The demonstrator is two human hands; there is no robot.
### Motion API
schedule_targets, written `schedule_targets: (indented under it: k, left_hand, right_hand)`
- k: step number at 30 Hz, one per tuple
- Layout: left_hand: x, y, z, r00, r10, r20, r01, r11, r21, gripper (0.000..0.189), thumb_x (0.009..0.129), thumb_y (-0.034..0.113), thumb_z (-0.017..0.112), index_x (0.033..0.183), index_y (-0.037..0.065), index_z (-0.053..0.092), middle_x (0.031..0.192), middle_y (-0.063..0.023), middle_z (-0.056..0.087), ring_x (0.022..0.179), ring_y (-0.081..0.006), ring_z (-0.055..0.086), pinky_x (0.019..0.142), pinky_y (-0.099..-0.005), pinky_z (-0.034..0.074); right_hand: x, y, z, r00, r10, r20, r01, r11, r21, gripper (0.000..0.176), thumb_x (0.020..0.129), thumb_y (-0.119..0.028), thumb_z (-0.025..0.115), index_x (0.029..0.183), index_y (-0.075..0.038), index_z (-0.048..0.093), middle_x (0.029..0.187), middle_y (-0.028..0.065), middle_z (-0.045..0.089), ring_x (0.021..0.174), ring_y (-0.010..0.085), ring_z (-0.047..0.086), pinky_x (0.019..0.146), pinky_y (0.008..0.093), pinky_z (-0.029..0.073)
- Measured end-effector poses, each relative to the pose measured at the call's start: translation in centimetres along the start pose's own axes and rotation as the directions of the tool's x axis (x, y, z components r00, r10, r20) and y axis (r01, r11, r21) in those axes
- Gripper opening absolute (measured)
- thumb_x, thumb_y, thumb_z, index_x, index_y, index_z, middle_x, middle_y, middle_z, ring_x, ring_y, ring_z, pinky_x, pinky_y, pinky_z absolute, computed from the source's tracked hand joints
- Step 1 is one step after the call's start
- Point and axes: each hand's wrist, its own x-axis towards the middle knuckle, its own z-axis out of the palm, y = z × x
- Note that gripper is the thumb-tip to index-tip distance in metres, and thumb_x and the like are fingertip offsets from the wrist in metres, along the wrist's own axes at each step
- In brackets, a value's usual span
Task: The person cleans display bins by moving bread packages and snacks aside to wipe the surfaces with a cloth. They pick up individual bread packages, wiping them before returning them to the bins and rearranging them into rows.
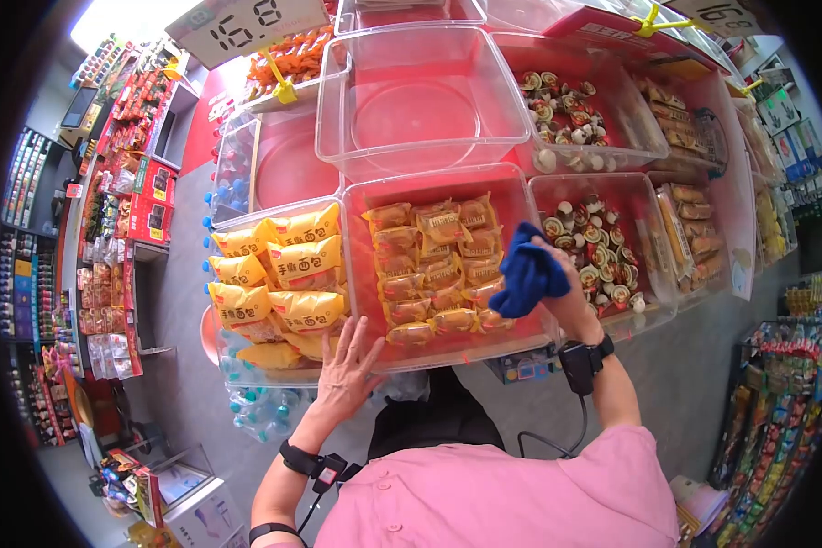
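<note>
My right hand (pixel 568 290) is closed round a crumpled dark blue cloth (pixel 528 272), held over the right edge of the middle clear bin (pixel 361 274). Rows of small wrapped cakes (pixel 440 265) fill much of that bin. With fingers spread, my left hand (pixel 345 370) rests at the front edge, between the middle bin and the left one. Yellow bread packets (pixel 306 263) are stacked in the left bin. Just right of the cloth stands a bin of small round wrapped sweets (pixel 603 260).
Behind the middle bin is another clear plastic bin (pixel 420 100) on red backing. Price signs (pixel 247 29) hang over the display's far side. Bottles (pixel 265 411) stand below the front left edge. Stocked shelves (pixel 776 411) line the right side, with more shelves (pixel 110 210) at left.
</note>
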Motion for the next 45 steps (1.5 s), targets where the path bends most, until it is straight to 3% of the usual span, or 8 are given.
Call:
schedule_targets:
  k: [2, 6, 24, 26, 30, 36, 41, 45]
  left_hand:
    - [0.0, 0.4, -0.2, 1.0, -0.012, 0.017, 0.012, 1.0, 0.014, 0.066, 0.074, 0.031, 0.069, 0.133, 0.015, 0.044, 0.149, -0.0146, 0.016, 0.138, -0.0332, 0.015, 0.108, -0.0576, 0.013]
    - [-0.3, 0.5, 0.7, 0.996, -0.013, -0.083, 0.013, 1.0, -0.002, 0.06, 0.074, 0.029, 0.068, 0.128, 0.013, 0.049, 0.149, -0.0129, 0.019, 0.138, -0.0327, 0.016, 0.108, -0.0568, 0.015]
    - [-1.9, 1.0, 2.1, 0.937, 0.038, -0.347, -0.021, 0.998, 0.054, 0.037, 0.081, 0.024, 0.062, 0.114, 0.009, 0.056, 0.146, -0.0077, 0.028, 0.137, -0.0275, 0.022, 0.106, -0.0516, 0.024]
    - [-2.0, 1.1, 2.3, 0.931, 0.041, -0.364, -0.024, 0.998, 0.049, 0.037, 0.081, 0.022, 0.062, 0.115, 0.009, 0.056, 0.146, -0.0066, 0.027, 0.137, -0.0261, 0.022, 0.106, -0.0515, 0.025]
    - [-1.9, 0.7, 2.9, 0.934, 0.012, -0.357, 0.009, 0.998, 0.057, 0.036, 0.079, 0.015, 0.062, 0.114, 0.01, 0.057, 0.146, -0.0068, 0.028, 0.137, -0.0258, 0.022, 0.106, -0.051, 0.026]
    - [-1.8, 1.3, 2.3, 0.921, 0.031, -0.387, -0.015, 0.999, 0.043, 0.037, 0.073, 0.008, 0.063, 0.11, 0.009, 0.057, 0.145, -0.0091, 0.029, 0.136, -0.0266, 0.023, 0.104, -0.0464, 0.029]
    - [-1.6, 2.3, 1.2, 0.933, -0.006, -0.359, 0.002, 1.0, -0.012, 0.036, 0.072, 0.004, 0.063, 0.107, 0.008, 0.057, 0.145, -0.0099, 0.03, 0.135, -0.0295, 0.026, 0.103, -0.0451, 0.031]
    - [-0.9, 2.5, 1.2, 0.948, -0.036, -0.317, 0.033, 0.999, -0.013, 0.034, 0.071, 0.006, 0.064, 0.104, 0.008, 0.057, 0.146, -0.0113, 0.028, 0.135, -0.0315, 0.024, 0.103, -0.0456, 0.032]
  right_hand:
    - [-1.2, 0.1, -2.1, 0.727, 0.544, 0.419, -0.464, -0.059, 0.884, 0.032, 0.095, -0.034, 0.045, 0.108, -0.006, 0.055, 0.098, 0.008, 0.06, 0.09, 0.0167, 0.059, 0.079, 0.0271, 0.048]
    - [-3.6, -2.6, -6.7, 0.936, 0.296, 0.189, -0.139, -0.181, 0.974, 0.038, 0.095, -0.042, 0.04, 0.107, -0.008, 0.053, 0.095, 0.0059, 0.056, 0.084, 0.0183, 0.057, 0.081, 0.0329, 0.047]
    - [-31.5, -16.2, -22.7, 0.227, 0.946, -0.23, -0.226, 0.281, 0.933, 0.031, 0.093, -0.025, 0.041, 0.106, -0.003, 0.059, 0.102, 0.0127, 0.064, 0.088, 0.0284, 0.063, 0.078, 0.0394, 0.051]
    - [-36.0, -14.3, -22.8, 0.685, 0.696, 0.216, -0.085, -0.218, 0.972, 0.026, 0.091, -0.022, 0.047, 0.1, -0.002, 0.061, 0.089, 0.0113, 0.065, 0.077, 0.0247, 0.063, 0.074, 0.0373, 0.052]
    - [-32.7, -20.0, -18.9, 0.207, 0.978, -0.041, -0.261, 0.095, 0.961, 0.024, 0.091, -0.022, 0.05, 0.101, -0.002, 0.059, 0.094, 0.0097, 0.063, 0.078, 0.0209, 0.06, 0.071, 0.034, 0.05]
    - [-31.3, -16.8, -21.8, 0.738, 0.671, 0.066, 0.031, -0.132, 0.991, 0.035, 0.091, -0.029, 0.05, 0.116, -0.003, 0.052, 0.099, 0.0076, 0.06, 0.091, 0.0217, 0.061, 0.08, 0.0371, 0.05]
    - [-30.0, -15.9, -21.4, 0.364, 0.889, -0.276, -0.218, 0.37, 0.903, 0.036, 0.094, -0.03, 0.044, 0.118, -0.004, 0.051, 0.102, 0.0088, 0.06, 0.085, 0.0231, 0.063, 0.07, 0.0347, 0.054]
    - [-30.3, -8.0, -23.4, 0.735, 0.666, 0.125, -0.192, 0.029, 0.981, 0.048, 0.094, -0.038, 0.037, 0.123, -0.001, 0.047, 0.118, 0.0195, 0.056, 0.103, 0.0378, 0.058, 0.074, 0.0512, 0.054]
